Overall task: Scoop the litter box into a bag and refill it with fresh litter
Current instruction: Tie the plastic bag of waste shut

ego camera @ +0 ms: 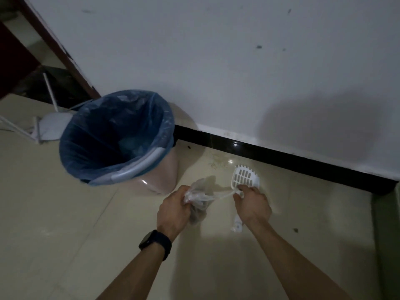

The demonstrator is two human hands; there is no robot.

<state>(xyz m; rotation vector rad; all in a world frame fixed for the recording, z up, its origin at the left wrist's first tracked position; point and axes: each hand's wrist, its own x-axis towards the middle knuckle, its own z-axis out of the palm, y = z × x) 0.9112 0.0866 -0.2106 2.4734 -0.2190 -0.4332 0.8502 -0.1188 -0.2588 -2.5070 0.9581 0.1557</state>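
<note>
Left hand [173,204] grips the clear bag [202,197] just right of the bin [160,180]. Right hand [252,204] pinches the bag's twisted end, white scoop [245,177] beneath it. Bin hugs the black skirting [281,161]; open tiles [54,213] spread before the bin.

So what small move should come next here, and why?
Probably pull tight to close it: the left hand grips the small clear plastic bag at its neck while the right hand pinches a twisted strand of it, stretched sideways. The pink bin with a blue liner stands open nearby.
</note>
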